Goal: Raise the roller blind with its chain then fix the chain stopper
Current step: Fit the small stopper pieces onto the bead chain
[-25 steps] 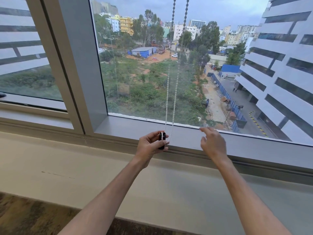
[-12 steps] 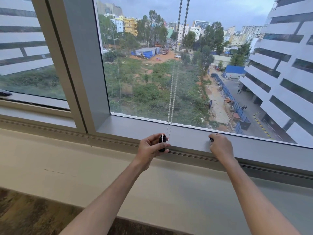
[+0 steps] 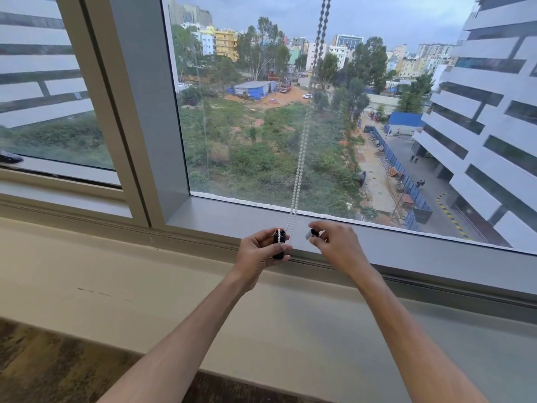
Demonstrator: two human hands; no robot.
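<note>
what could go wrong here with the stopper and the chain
1. The right hand pinches a small dark piece at its fingertips, apart from the black stopper in the left hand; it could slip and drop onto the sill.
2. The bead chain merely lies across the stopper's front; if the left hand's grip shifts, the beads may slide off before the parts join.

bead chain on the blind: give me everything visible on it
The bead chain is a loop of small round beads, seemingly white plastic, dark against the sky. Two strands hang close together from beyond the top edge, slanting down-left across the glass to the sill. At the bottom, the beads run over a black stopper piece held in the left hand. The right hand pinches a small dark-and-grey part beside the chain, not touching it.
</note>
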